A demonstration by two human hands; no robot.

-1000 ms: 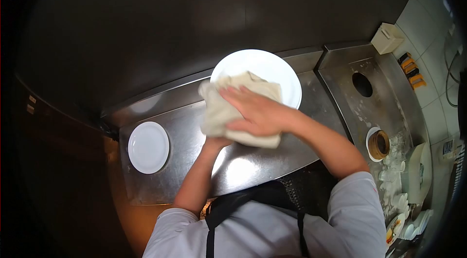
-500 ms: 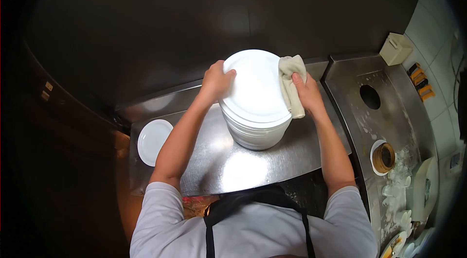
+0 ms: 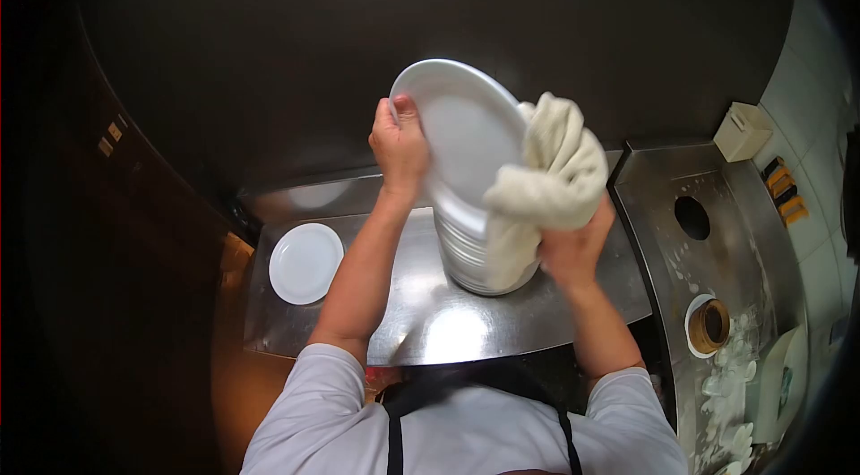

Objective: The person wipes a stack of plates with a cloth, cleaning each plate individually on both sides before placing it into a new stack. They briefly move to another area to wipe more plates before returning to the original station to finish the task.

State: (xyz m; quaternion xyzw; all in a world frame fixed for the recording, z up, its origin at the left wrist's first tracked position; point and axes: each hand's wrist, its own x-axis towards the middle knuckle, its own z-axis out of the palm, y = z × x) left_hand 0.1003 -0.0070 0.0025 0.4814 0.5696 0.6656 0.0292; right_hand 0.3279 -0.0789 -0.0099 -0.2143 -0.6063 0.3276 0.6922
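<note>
My left hand (image 3: 400, 145) grips the left rim of a white plate (image 3: 461, 121), thumb over its upper face. This plate is lifted and tilted above a tall stack of white plates (image 3: 459, 251) on the steel counter (image 3: 408, 282). Bunched in my right hand (image 3: 578, 247) is a cream cloth (image 3: 560, 157), which overlaps the plate's right side and hangs down in front of the stack. The right hand is blurred, and the cloth hides part of its fingers. To the left, a single white plate (image 3: 306, 264) lies flat on the counter.
On the right stands a steel worktop (image 3: 658, 197) with a round dark hole (image 3: 692, 218). It bears a round wooden ring-like container (image 3: 709, 325) on a white dish and several small white dishes. A cream box (image 3: 743, 131) sits at its back corner. A dark wall (image 3: 296, 54) rises behind the counter.
The top plate has been raised off the stack and tilted by my left hand. My right hand has moved lower, and the cloth, neatly folded before, is now bunched and swinging over the plate.
</note>
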